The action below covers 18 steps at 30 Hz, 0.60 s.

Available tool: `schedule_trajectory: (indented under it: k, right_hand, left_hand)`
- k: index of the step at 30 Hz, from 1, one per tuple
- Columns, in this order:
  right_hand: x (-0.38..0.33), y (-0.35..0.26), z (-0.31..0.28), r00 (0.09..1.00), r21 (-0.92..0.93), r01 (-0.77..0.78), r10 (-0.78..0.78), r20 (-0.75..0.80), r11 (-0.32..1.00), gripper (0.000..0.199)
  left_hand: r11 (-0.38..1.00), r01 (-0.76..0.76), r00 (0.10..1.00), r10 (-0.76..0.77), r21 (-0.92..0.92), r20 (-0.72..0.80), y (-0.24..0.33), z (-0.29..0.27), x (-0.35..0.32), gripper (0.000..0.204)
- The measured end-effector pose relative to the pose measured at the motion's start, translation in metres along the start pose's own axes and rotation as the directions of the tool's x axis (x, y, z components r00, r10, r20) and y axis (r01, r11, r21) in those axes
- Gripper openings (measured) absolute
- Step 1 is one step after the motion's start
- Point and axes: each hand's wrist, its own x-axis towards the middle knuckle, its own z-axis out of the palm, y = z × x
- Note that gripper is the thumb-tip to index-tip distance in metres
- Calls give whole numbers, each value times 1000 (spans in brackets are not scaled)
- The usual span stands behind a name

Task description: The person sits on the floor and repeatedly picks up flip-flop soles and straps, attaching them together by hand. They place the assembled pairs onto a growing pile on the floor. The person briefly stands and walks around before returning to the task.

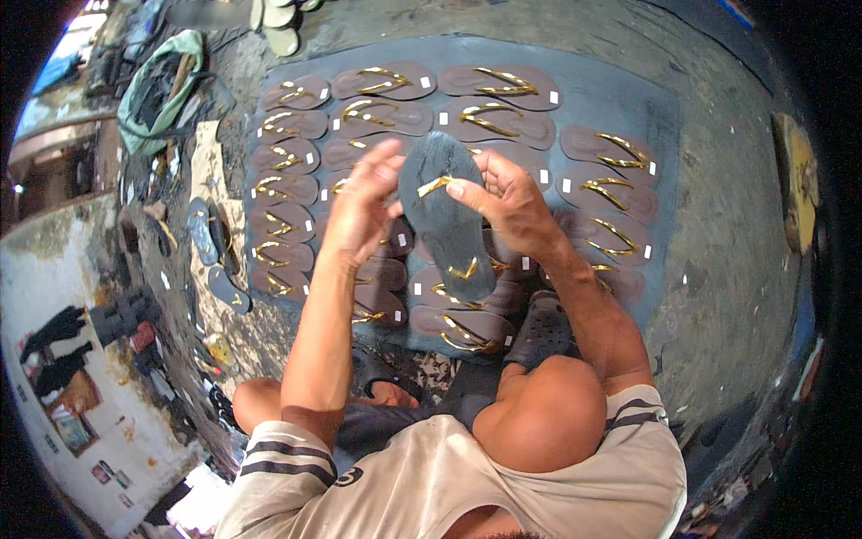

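Above the rows of sandals I hold a dark grey sandal sole (444,225) upright, its broad end away from me. Gold strap pieces show on its facing side, near the broad end and near the heel. My right hand (507,198) grips the sole's right edge, thumb beside the upper gold strap piece (435,186) and fingers partly hidden behind. At the sole's left edge is my left hand (364,202), fingers stretched and apart, slightly blurred; whether its thumb touches the edge I cannot tell.
Several brown sandals (386,83) with gold straps and white labels lie in rows on a blue-grey mat (620,85). Loose dark sandals (202,232) lie on a strip at the left. A green sack (135,108) stands farther left, and pale soles (281,40) lie at the far edge.
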Motion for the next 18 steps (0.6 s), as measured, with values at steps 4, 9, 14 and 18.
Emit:
schedule_trajectory:
  k: [4, 9, 14, 18]
  right_hand:
    - [1, 28, -29, 987, -67, 76, -85, -139, 995, 36]
    - [-29, 4, -55, 933, -273, 270, -321, -164, 923, 77]
    - [-77, -24, -105, 843, -731, 469, -497, 203, 496, 69]
    - [-84, -44, -190, 812, -879, 167, -567, -134, 447, 45]
  left_hand:
    - [817, -29, 999, 10, 576, 36, 4, 50, -5, 57]
    - [993, 70, 994, -61, 94, -93, -3, 74, 42, 38]
    - [979, 167, 977, -149, 117, -153, -23, 136, 89, 42]
    - [940, 338, 926, -341, 49, 158, -40, 147, 164, 48]
